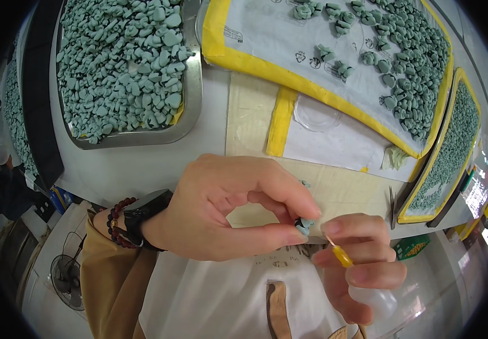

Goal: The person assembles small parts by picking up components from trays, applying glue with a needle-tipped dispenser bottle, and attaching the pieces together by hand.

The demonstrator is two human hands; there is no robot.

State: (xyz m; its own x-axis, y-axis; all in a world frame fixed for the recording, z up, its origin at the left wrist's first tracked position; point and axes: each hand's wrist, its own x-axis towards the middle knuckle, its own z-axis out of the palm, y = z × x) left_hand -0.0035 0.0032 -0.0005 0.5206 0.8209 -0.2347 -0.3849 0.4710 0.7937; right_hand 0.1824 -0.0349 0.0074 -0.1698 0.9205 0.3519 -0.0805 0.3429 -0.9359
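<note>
My left hand (227,206) pinches a small grey-green piece with a dark part (304,225) between thumb and forefinger. Facing it from the right, my right hand (371,234) is closed around a small translucent squeeze bottle (375,300) with a yellow needle tip (342,257). The thin needle points up and left, toward the piece, with a short gap between them. Both hands are over the near edge of a cream-coloured work surface (255,127). Another small grey-green bit shows just beyond my left fingers.
A metal tray (142,137) heaped with grey-green pieces stands at the far left. A yellow-edged tray (311,85) of assembled pieces lies at the far right, with another yellow-edged tray (405,216) beyond it. Tweezers (392,208), a clear round dish (317,117) and crumpled paper (395,159) lie nearer.
</note>
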